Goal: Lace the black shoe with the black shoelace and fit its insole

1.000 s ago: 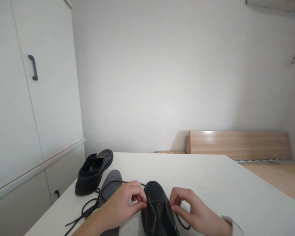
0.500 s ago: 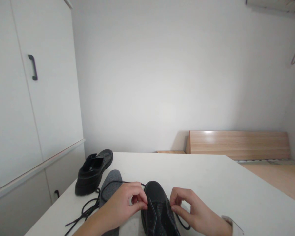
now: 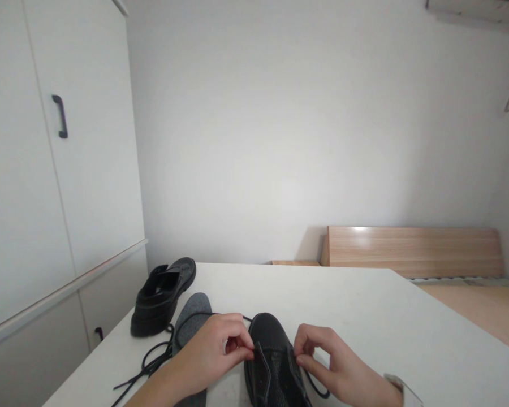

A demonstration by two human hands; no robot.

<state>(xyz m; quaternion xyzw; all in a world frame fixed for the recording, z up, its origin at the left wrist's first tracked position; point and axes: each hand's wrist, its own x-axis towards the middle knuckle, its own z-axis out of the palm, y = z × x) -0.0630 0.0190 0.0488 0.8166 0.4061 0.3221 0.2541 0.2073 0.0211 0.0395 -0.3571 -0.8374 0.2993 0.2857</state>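
A black lace-up shoe (image 3: 268, 330) lies on the white table, toe pointing away from me, its lacing flaps standing apart over the tongue. My left hand (image 3: 220, 350) pinches thumb and finger together at the shoe's left flap; what sits between the fingertips is too small to make out. At the right flap, my right hand (image 3: 328, 359) pinches where a black shoelace (image 3: 320, 390) comes out below the fingertips. More lace runs from the shoe's toe area behind my left hand, across a grey insole (image 3: 195, 311), to a loose tangle (image 3: 152, 362) on the left.
A second black shoe (image 3: 163, 294) rests at the table's left edge. The white table (image 3: 365, 305) extends to the right and back. White cabinets (image 3: 97, 169) stand on the left, and a wooden headboard (image 3: 411, 246) with a bed is beyond on the right.
Almost nothing differs. Both hands keep the same pinch at the shoe's flaps, and the whole view has shifted very slightly.
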